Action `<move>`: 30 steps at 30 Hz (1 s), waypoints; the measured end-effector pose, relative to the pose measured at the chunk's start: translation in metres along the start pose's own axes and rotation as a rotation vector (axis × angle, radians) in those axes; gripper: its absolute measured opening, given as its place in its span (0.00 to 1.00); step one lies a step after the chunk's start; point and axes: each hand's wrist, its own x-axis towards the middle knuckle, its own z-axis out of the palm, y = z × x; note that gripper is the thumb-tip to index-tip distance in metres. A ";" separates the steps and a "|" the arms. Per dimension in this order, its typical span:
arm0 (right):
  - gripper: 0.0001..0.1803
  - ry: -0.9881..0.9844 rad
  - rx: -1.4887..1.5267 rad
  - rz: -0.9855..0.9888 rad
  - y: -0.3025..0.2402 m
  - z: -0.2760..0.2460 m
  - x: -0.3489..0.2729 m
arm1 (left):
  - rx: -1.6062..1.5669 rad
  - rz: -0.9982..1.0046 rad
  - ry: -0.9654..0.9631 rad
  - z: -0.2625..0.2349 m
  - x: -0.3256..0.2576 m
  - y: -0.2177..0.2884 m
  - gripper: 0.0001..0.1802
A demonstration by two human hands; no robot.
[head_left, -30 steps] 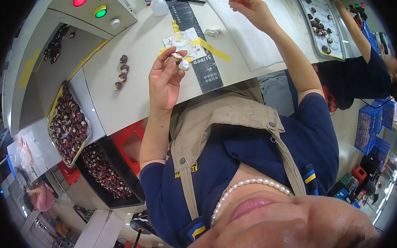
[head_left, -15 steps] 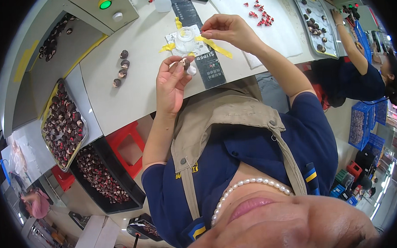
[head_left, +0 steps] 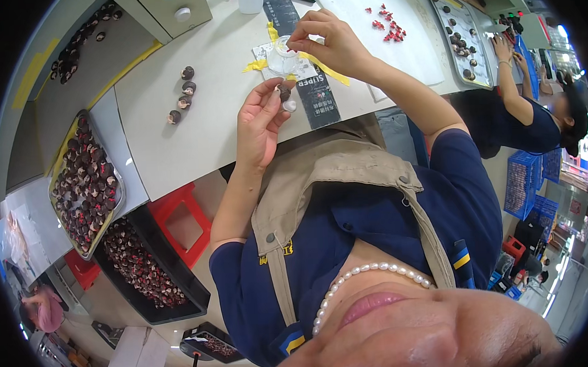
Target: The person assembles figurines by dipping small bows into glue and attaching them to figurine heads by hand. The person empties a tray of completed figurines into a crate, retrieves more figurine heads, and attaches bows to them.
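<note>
On the bench (head_left: pixel 151 144) we see four little heads (head_left: pixel 183 102) in a row, then our left hand (head_left: pixel 258 123) gripping a brown doll head (head_left: pixel 285 93) near a clear cup (head_left: pixel 279 61). At that cup our right hand (head_left: pixel 332 43) pinches a red bit (head_left: pixel 292 50); beyond, red pieces (head_left: pixel 392 35) lie on a white sheet (head_left: pixel 423 53).

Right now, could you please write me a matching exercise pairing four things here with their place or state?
1. Left hand
2. Right hand
3. Loose red pieces
4. Black bin

A. lying on the white sheet
B. filled with many small parts
C. holding a dark-topped figurine head
D. pinching something tiny and red

Pairs: 1-C; 2-D; 3-A; 4-B
</note>
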 end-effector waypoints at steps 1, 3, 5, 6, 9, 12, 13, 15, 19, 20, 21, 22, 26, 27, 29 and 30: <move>0.04 -0.002 -0.001 0.000 0.000 0.001 0.001 | -0.006 -0.001 -0.007 -0.001 0.000 0.000 0.15; 0.03 -0.019 -0.059 -0.033 0.000 0.002 0.003 | -0.012 -0.003 -0.014 0.000 0.002 -0.001 0.15; 0.03 -0.022 -0.107 -0.087 0.002 0.002 0.007 | -0.008 0.007 0.020 0.002 0.003 -0.002 0.14; 0.02 -0.023 -0.155 -0.140 0.004 0.002 0.009 | -0.009 0.007 0.022 0.003 0.004 -0.003 0.14; 0.02 0.004 -0.198 -0.231 0.007 0.004 0.012 | 0.032 0.022 0.022 0.005 0.007 -0.003 0.16; 0.02 0.008 -0.212 -0.260 0.011 0.002 0.010 | 0.029 0.040 0.043 0.010 0.010 -0.006 0.16; 0.02 0.009 -0.208 -0.261 0.013 0.002 0.008 | 0.047 0.031 0.067 0.012 0.011 -0.007 0.17; 0.03 0.032 -0.208 -0.276 0.016 0.001 0.004 | 0.067 0.023 0.094 0.016 0.013 -0.009 0.17; 0.03 0.048 -0.194 -0.304 0.024 -0.004 0.006 | 0.070 0.029 0.070 0.026 0.022 -0.015 0.16; 0.03 0.025 -0.195 -0.312 0.027 -0.005 0.007 | 0.053 0.039 0.063 0.029 0.024 -0.016 0.16; 0.02 0.003 -0.196 -0.319 0.030 -0.007 0.009 | 0.059 0.034 0.062 0.032 0.027 -0.018 0.16; 0.02 0.051 -0.112 -0.307 0.032 -0.008 0.011 | 0.036 0.039 0.063 0.034 0.029 -0.020 0.16; 0.03 0.105 0.092 -0.130 0.031 -0.025 -0.001 | -0.005 0.066 0.076 0.046 0.039 -0.028 0.16; 0.02 0.076 0.233 -0.009 0.028 -0.029 -0.007 | 0.000 0.062 0.077 0.049 0.040 -0.029 0.16; 0.03 0.012 0.437 0.143 0.021 -0.037 -0.020 | 0.017 0.068 0.115 0.053 0.042 -0.032 0.17; 0.03 -0.009 0.473 0.177 0.018 -0.038 -0.025 | 0.021 0.065 0.115 0.054 0.043 -0.033 0.17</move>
